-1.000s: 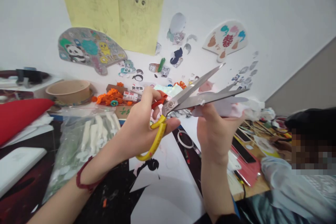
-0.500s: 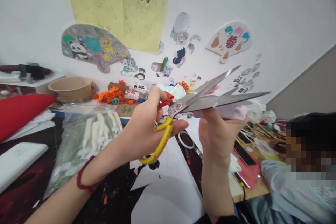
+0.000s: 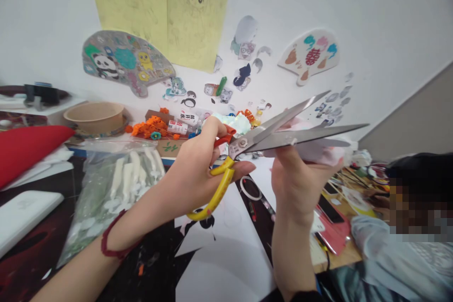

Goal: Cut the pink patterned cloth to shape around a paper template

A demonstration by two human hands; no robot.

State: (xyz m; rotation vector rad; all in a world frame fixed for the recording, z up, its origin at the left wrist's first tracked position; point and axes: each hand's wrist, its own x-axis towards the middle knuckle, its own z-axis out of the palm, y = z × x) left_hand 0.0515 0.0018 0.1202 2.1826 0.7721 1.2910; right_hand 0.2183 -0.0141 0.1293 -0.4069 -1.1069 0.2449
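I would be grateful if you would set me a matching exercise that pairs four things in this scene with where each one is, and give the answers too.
Things:
1. Scissors
2. Red cord bracelet
3. Kraft paper bowl
4. Crumpled pale pink paper

Places:
A. Held in the right hand
B. Around the left forearm
C. Held in the left hand
D. Beyond the clear plastic bag

Pairs: 1-C, 2-B, 3-D, 4-A

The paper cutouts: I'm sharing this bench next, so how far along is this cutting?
Done: a panda-printed fan shape and small character cutouts look finished. In hand: the left hand holds open yellow-handled scissors at a pale sheet gripped by the right hand. Left: two yellow pencil-sketch sheets still look uncut.
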